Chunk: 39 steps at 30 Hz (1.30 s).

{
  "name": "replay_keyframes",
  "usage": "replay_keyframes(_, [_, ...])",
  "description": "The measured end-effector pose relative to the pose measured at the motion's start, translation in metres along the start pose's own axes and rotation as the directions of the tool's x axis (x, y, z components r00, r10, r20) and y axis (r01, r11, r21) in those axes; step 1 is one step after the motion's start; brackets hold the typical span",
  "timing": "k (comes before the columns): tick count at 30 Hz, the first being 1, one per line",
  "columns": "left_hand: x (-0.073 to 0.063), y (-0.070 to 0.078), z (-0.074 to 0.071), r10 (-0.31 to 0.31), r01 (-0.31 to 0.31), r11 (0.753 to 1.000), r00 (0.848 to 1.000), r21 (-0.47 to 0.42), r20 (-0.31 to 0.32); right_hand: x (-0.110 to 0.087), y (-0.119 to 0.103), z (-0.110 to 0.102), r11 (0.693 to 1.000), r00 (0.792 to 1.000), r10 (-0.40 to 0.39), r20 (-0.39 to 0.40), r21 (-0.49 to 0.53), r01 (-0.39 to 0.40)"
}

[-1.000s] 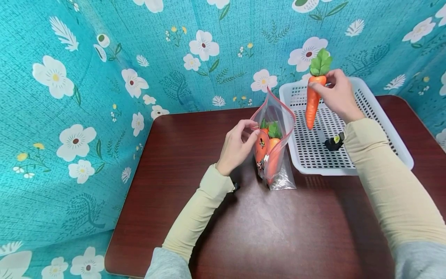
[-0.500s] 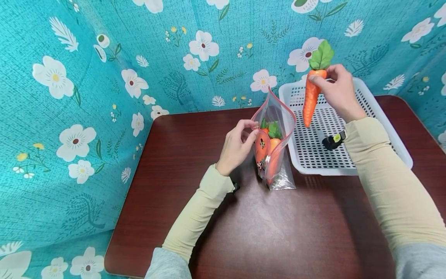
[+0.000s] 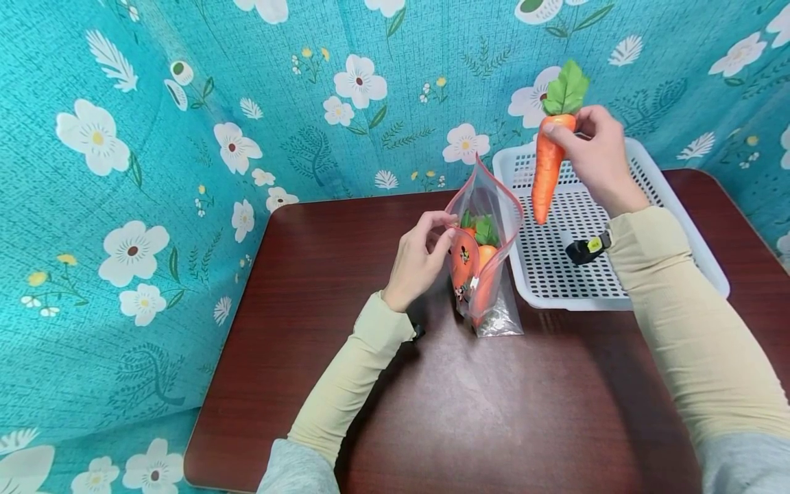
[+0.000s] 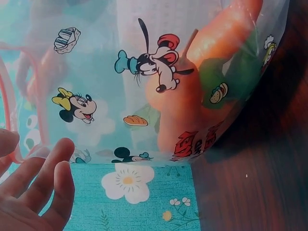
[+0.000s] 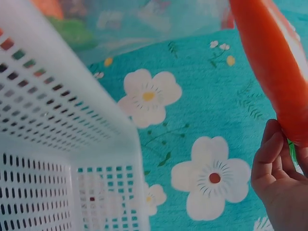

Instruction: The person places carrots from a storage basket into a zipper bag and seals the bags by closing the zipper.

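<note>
In the head view my right hand (image 3: 595, 151) pinches an orange carrot (image 3: 549, 165) near its leafy green top, tip pointing down, above the far left part of a white basket (image 3: 574, 303). The right wrist view shows the same carrot (image 5: 274, 67) slanting upward from the fingers. My left hand (image 3: 420, 257) pinches the red-edged rim of a clear zip bag (image 3: 503, 267), which stands with its mouth spread wide. Inside the bag are carrots (image 3: 485, 257) with green tops. Printed cartoon figures cover the bag's side in the left wrist view.
The perforated basket stands right of the bag on a dark brown wooden table (image 3: 321, 274). A teal flowered curtain (image 3: 395, 103) hangs behind and to the left. A black wrist camera (image 3: 583, 250) on the right wrist overlaps the basket.
My right hand has raised the carrot a little and shifted it slightly left. My left hand and the bag have stayed in place.
</note>
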<state>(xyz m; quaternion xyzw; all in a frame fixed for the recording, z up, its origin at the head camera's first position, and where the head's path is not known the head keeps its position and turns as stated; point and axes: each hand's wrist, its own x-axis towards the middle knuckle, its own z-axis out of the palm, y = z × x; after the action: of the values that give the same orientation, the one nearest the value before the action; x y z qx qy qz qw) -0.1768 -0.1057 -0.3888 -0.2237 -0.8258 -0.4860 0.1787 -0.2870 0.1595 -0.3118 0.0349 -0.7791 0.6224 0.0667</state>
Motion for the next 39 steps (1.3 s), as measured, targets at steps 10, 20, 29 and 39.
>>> replay_keyframes(10, [0.001, 0.0, -0.001, 0.001, -0.001, 1.0, 1.0, 0.005, 0.006, -0.007, -0.02, 0.007, 0.991, 0.997, -0.075, 0.006, 0.115, 0.074])
replay_keyframes(20, [0.002, -0.001, -0.003, 0.012, -0.009, 0.999, 0.998, -0.053, 0.055, -0.015, -0.032, 0.017, 0.97, 0.995, -0.101, 0.019, 0.224, 0.095])
replay_keyframes(29, [0.003, 0.0, -0.002, 0.017, -0.013, 0.997, 0.998, -0.07, 0.068, -0.025, -0.041, 0.029, 0.99, 0.992, -0.119, 0.052, 0.084, 0.114])
replay_keyframes(39, [0.002, 0.002, -0.003, -0.006, 0.01, 0.999, 0.998, -0.052, 0.067, -0.038, -0.046, 0.041, 0.994, 0.995, -0.061, 0.075, -0.086, 0.067])
